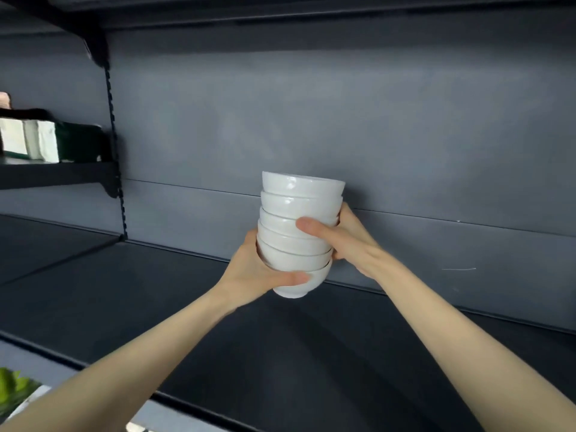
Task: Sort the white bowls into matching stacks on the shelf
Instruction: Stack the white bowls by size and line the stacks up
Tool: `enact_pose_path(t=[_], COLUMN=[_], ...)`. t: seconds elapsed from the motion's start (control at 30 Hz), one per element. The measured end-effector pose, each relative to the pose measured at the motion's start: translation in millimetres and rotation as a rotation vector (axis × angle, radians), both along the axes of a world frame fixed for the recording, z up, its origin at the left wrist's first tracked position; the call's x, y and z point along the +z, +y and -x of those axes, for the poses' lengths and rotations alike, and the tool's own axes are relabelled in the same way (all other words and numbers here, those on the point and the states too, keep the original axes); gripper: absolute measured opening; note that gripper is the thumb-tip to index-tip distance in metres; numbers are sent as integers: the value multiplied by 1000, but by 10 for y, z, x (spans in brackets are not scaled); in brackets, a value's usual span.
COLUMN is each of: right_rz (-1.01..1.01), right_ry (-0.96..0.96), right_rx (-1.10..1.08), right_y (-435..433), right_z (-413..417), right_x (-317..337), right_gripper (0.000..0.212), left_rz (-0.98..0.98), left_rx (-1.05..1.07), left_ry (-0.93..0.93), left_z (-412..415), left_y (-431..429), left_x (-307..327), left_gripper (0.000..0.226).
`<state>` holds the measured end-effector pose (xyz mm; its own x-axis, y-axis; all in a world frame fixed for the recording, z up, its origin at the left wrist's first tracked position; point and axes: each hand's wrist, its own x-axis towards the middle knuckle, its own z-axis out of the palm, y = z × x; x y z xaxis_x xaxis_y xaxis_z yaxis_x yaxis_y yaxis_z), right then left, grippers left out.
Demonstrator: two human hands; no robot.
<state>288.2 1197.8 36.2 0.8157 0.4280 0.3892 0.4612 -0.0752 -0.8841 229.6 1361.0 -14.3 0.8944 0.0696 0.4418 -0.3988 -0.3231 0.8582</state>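
A stack of several nested white bowls [296, 210] is held up in the air, tilted slightly left, above the dark shelf board [124, 294]. My left hand [258, 272] grips the stack low on its left side, thumb across the bottom bowl. My right hand [339, 238] grips the right side at mid height, thumb lying across the front of the middle bowls. The bottom bowl's foot hangs a little above the shelf, near the grey back panel.
The grey back panel [343, 126] closes the shelf behind. A slotted upright [116, 157] with a bracket stands at the left. Beyond it, a higher shelf [56, 176] carries white and dark items. Something green [12, 388] sits at the bottom left.
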Motion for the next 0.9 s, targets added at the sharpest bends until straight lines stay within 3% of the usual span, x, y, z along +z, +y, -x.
enact_pose_path(t=[0.13,0.27,0.4,0.47,0.57,0.7,0.77,0.83,0.9], right_rz=[-3,12,-12,-5,29,30,43,62,71], right_ry=[5,10,28,54,82,82,90,107,114], right_rx=[30,-3,-22,-38,-94,-145,-183,-234,-260], right_y=[496,1067,1691,2031,2487,2859,2996,3100,3171], right_z=[-142,-233,-230,-199,-206,-246,-293,-360,-415], right_x=[17,-44,-183,-285,-452,-527,-534,-534,-542], right_gripper=[37,69,37,38,59,39,56,88,99], left_rz=[-28,-10,-17,-23,-28,-56,-58,-59,-47], left_rx=[-8,-32,-59,-68,-100,-130,-150,-171,-200], left_ry=[-21,-22,22,60,94,138,150,147,143], left_z=[-108,-218,-292,-320,-379,-539,-636,-740,-826], left_y=[481,1058,1770,2136,2591,3002,3135,3231,3302], left_x=[24,-35,-174,-272,-431,-518,-524,-541,-559], left_gripper=[60,63,72,81,83,93,95,86,79])
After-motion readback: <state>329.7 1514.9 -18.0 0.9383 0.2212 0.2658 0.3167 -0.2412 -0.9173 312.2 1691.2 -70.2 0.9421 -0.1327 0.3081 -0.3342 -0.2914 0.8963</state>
